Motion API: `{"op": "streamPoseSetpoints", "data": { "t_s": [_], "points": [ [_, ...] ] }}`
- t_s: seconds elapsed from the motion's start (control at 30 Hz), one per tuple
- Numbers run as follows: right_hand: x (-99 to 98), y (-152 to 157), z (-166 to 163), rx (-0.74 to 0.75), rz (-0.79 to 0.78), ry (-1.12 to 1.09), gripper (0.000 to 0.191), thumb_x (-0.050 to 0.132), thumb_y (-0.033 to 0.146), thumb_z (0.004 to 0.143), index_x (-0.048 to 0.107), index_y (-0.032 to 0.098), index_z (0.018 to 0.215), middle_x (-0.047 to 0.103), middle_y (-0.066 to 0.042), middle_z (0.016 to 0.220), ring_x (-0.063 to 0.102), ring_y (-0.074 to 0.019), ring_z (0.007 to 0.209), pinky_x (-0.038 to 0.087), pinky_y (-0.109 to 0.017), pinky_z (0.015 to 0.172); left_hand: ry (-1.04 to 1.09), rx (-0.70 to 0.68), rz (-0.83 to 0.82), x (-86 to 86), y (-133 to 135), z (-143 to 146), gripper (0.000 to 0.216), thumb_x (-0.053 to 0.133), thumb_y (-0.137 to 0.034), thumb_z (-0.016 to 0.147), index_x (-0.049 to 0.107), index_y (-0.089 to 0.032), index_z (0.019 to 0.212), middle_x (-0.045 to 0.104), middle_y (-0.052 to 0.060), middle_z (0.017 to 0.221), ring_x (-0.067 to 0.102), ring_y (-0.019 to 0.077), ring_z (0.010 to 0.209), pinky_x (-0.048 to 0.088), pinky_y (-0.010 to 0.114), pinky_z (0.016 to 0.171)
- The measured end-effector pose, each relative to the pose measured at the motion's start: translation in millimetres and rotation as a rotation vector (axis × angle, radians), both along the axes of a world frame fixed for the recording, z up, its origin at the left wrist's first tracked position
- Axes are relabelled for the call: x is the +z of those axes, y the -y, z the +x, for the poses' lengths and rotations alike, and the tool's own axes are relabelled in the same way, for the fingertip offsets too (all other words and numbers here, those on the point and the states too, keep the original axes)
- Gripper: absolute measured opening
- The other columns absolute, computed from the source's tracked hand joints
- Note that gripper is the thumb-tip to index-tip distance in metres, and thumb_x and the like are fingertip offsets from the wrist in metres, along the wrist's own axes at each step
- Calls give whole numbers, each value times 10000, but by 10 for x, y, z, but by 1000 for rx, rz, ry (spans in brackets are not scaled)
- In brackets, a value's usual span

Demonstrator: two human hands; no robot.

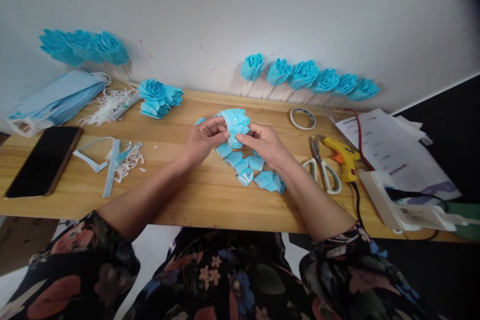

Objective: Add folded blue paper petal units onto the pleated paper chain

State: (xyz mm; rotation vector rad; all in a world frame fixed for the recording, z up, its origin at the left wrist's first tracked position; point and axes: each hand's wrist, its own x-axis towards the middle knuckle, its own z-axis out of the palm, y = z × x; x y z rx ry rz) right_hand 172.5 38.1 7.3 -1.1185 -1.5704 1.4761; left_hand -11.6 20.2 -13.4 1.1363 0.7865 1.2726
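Between both hands, over the middle of the table, is a pleated strip of blue mask fabric (237, 119). My left hand (207, 136) pinches its left side between thumb and fingers. From the right, my right hand (265, 142) grips the same strip, its thumb lying across the front. Folded blue petal-like pieces (240, 162) trail below the hands onto the wood; whether they join the held strip I cannot tell. White-handled scissors (318, 160) and a yellow glue gun (344, 156) lie to the right of my right hand.
Blue fabric flowers on sticks (303, 75) lean on the wall, with more flowers (153, 95) at left. A stack of masks (63, 97), white cords (110, 102), phone (45, 160) and scraps (111, 170) lie left. Tape roll (302, 109), papers (397, 145) and power strip (380, 200) are right.
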Motion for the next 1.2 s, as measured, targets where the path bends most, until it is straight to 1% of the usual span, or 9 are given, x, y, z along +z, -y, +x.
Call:
{"op": "streamPoseSetpoints", "data": {
  "t_s": [0.13, 0.27, 0.37, 0.43, 0.53, 0.7, 0.87, 1.07, 1.2],
  "points": [
    [19, -26, 34, 16, 15, 0, 310, 803, 490, 676, 694, 214, 766, 691, 14, 728, 616, -149, 677, 530, -304, 662, 19, -12, -29, 5, -17, -16, 405, 876, -331, 684, 751, -186, 1040, 683, -2, 732, 585, 97, 628, 478, 231, 621],
    [35, -37, 66, 46, 8, -14, 289, 798, 473, 699, 687, 212, 750, 668, 21, 706, 609, -140, 670, 523, -301, 671, 38, 16, -51, -3, -20, -33, 428, 884, -320, 676, 740, -187, 1057, 688, -3, 738, 600, 105, 639, 493, 243, 644],
    [26, -31, 67, 75, -4, -45, 278, 778, 469, 741, 710, 217, 838, 695, 13, 763, 631, -144, 704, 533, -307, 705, 31, 23, -47, -14, -16, -32, 433, 878, -328, 688, 737, -173, 1067, 694, 4, 745, 617, 114, 657, 509, 254, 672],
    [11, -21, 53, 59, -12, -62, 286, 766, 477, 759, 714, 217, 868, 707, 10, 777, 637, -147, 709, 531, -306, 706, 14, 15, -40, -25, -14, -24, 425, 869, -334, 702, 742, -166, 1072, 702, 12, 761, 624, 116, 670, 510, 250, 676],
    [-9, -7, 24, 11, -28, -68, 284, 776, 470, 739, 705, 206, 818, 696, 13, 734, 629, -148, 692, 524, -298, 692, 7, 7, -13, -47, -12, -10, 394, 844, -337, 737, 753, -165, 1080, 705, 16, 777, 618, 109, 677, 504, 234, 671],
    [-9, 10, -8, -3, -53, -73, 288, 794, 462, 703, 701, 202, 788, 695, 13, 733, 614, -139, 683, 512, -287, 678, 45, 18, -12, -47, -3, 14, 361, 810, -351, 773, 762, -173, 1083, 739, 50, 905, 654, 143, 786, 534, 270, 769],
    [1, 21, -6, 4, -80, -68, 288, 794, 466, 703, 700, 205, 781, 705, 3, 751, 617, -143, 688, 516, -301, 696, 44, 78, -23, -16, -2, 20, 311, 837, -334, 718, 780, -161, 970, 714, 29, 799, 635, 128, 722, 516, 251, 721],
    [42, -11, 41, 76, -70, -81, 312, 723, 517, 791, 700, 205, 784, 679, 0, 780, 610, -135, 714, 511, -294, 721, 41, 121, -20, -19, -15, -6, 313, 846, -319, 704, 777, -171, 971, 695, 12, 791, 622, 115, 710, 512, 249, 725],
    [41, -18, 34, 5, 0, -74, 312, 734, 509, 772, 672, 204, 805, 619, 22, 736, 544, -120, 684, 453, -264, 672, 21, 79, -8, -19, 4, 5, 320, 831, -323, 732, 770, -164, 1003, 678, 8, 768, 612, 110, 692, 502, 241, 693]
  ]
}}
